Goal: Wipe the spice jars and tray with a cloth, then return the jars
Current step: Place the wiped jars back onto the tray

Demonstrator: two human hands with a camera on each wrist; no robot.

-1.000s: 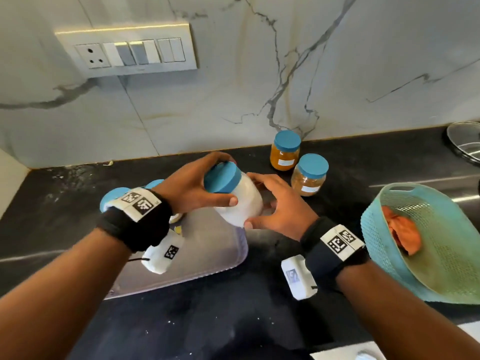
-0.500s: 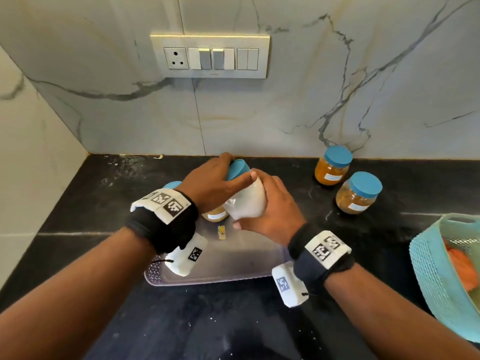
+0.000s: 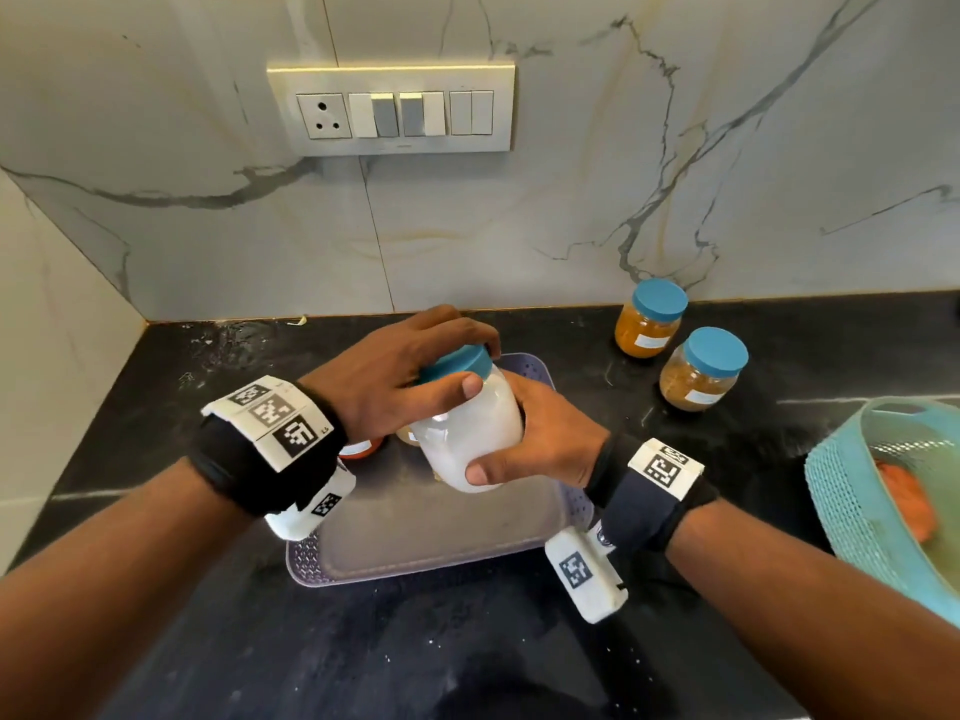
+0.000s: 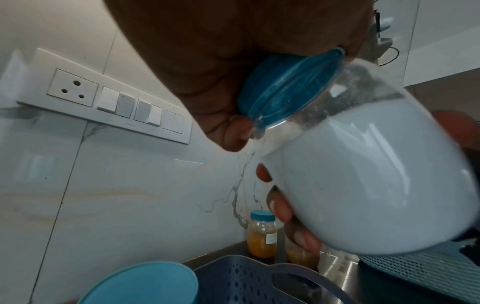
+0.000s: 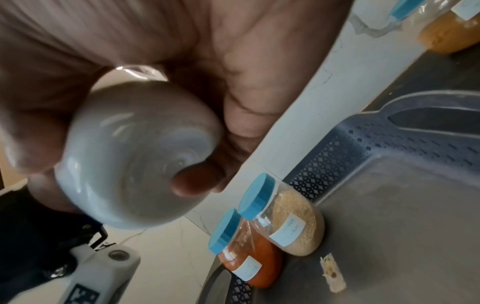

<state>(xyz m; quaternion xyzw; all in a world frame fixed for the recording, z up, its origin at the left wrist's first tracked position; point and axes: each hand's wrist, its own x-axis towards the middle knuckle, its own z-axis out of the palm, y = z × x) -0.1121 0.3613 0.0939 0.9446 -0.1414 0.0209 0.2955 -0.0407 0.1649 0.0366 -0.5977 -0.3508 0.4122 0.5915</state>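
A jar of white powder [image 3: 470,433] with a blue lid [image 3: 460,362] is tilted in the air above the grey perforated tray [image 3: 431,543]. My left hand [image 3: 410,379] grips its lid from above, and my right hand [image 3: 540,433] wraps the body from the right, thumb on the base. The same white jar [image 4: 363,174] fills the left wrist view, and its rounded base [image 5: 135,156] fills the right wrist view. Two blue-lidded jars stand on the tray under my hands: one with orange-red spice [image 5: 246,261], one with pale grains [image 5: 288,222]. Two more spice jars [image 3: 649,319] [image 3: 701,368] stand on the black counter at the right.
A teal mesh basket [image 3: 852,491] holding an orange cloth [image 3: 909,501] sits at the right edge of the counter. A switch panel [image 3: 389,109] is on the marble wall behind. A small paper scrap [image 5: 333,273] lies on the tray floor.
The head view has swung left and down, centring the tray. Both hands keep hold of the white jar, which now tilts with its lid further up and back.
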